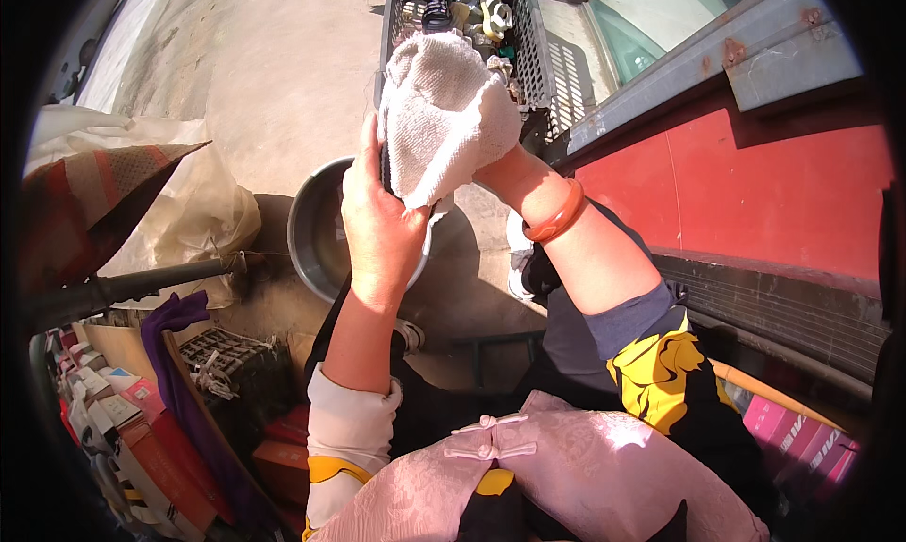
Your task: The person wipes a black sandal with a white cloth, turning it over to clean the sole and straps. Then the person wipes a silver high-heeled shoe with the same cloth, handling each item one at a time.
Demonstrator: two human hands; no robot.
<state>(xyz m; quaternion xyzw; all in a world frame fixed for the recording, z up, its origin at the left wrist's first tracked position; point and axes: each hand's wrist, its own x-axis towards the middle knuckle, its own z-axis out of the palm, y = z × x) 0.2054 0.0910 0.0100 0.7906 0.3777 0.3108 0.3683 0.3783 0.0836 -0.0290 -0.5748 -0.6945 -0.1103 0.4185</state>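
A pale, textured cloth (446,117) is spread over the upper side of an object that it mostly hides; a dark edge shows at its left. My left hand (382,216) supports this bundle from the left and below, thumb and fingers around its edge. My right hand (502,163) is mostly covered by the cloth, with the wrist and a reddish-brown bangle (555,213) showing. Beneath the bundle stands a round metal basin (304,223) with some liquid in it. Above the hands, a dark plastic crate (541,53) holds several shoes (495,16).
A red panel (764,195) with a rusty metal edge lies right. Clear plastic sheeting (191,223), a dark pole (163,280), a purple cloth (177,358) and stacked boxes (141,429) are left. Pink boxes (793,436) stand lower right.
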